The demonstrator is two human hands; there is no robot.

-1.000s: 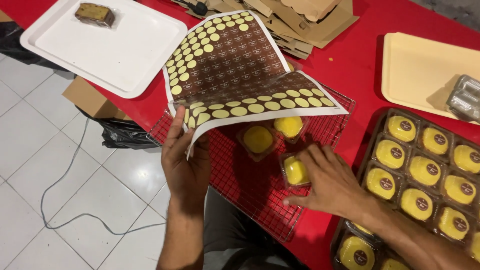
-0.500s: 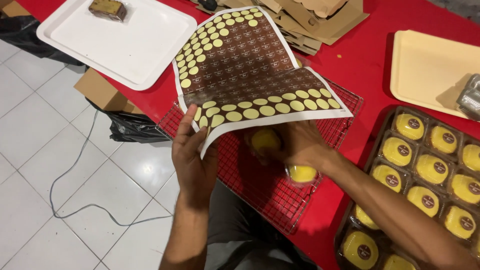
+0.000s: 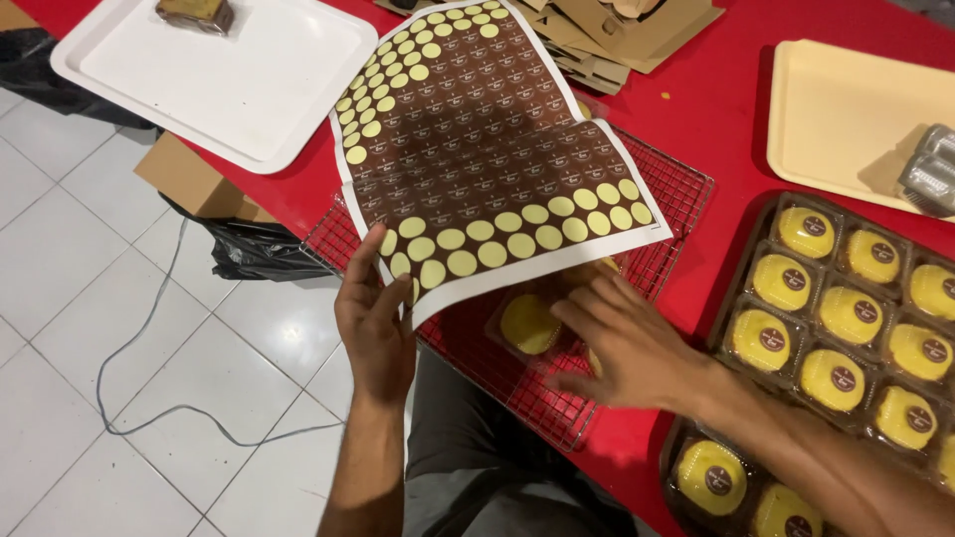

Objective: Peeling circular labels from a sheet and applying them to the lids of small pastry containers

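Because the sticker sheet [image 3: 487,149] is only thin backing paper, it looks light and limp; it bows and curls where it is unsupported, and would likely crease if pinched hard, so its near edge or a corner seems the sensible place to take it. The left hand [image 3: 376,323] does just that, its grip closed on the sheet's near left corner, thumb on top, lifting that edge off the red wire rack [image 3: 686,194] that lies on the red tabletop [image 3: 711,109]. The sheet is brown, patterned with rows of small round brown labels, and pale yellow circles mark where labels are gone along the left side and the near edge. Under the lifted edge, a small clear plastic box holding a yellow cake [image 3: 527,323] sits on the rack; it looks light, smooth and easy to dent, best taken by its sides. The right hand [image 3: 627,343] rests just beside it, fingers spread flat and loose, gripping nothing I can make out. Further right, a dark tray [image 3: 741,264] holds boxed yellow cakes already labelled.
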